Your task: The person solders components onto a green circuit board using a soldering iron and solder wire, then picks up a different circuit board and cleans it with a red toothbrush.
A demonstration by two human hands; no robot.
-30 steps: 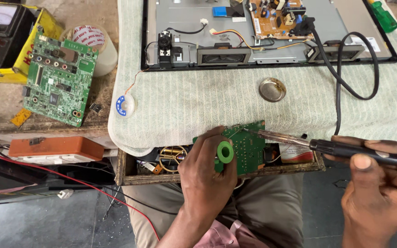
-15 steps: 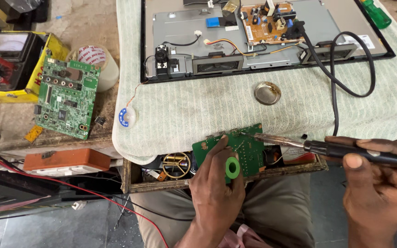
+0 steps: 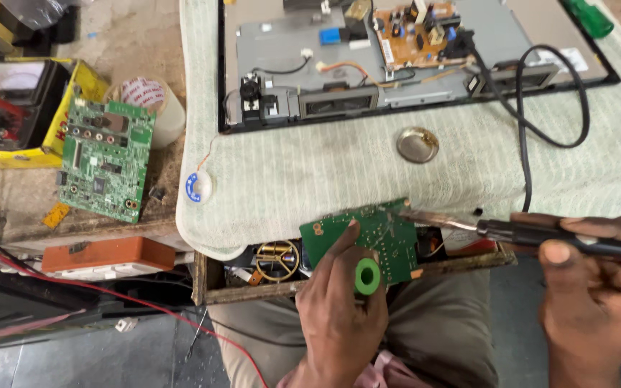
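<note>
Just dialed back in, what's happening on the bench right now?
A person is soldering. The left hand holds a small green circuit board over an open wooden drawer, with a green-handled tool tucked in the same hand. The right hand grips a soldering iron, its tip touching the board's right edge. On the pale cloth behind lie an opened flat-panel chassis, a small round tin and a solder wick spool. A second green board lies to the left.

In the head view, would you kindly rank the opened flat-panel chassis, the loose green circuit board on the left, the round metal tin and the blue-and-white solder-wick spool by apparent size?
1. Opened flat-panel chassis
2. Loose green circuit board
3. Round metal tin
4. Blue-and-white solder-wick spool, only slightly smaller than the tin
</note>
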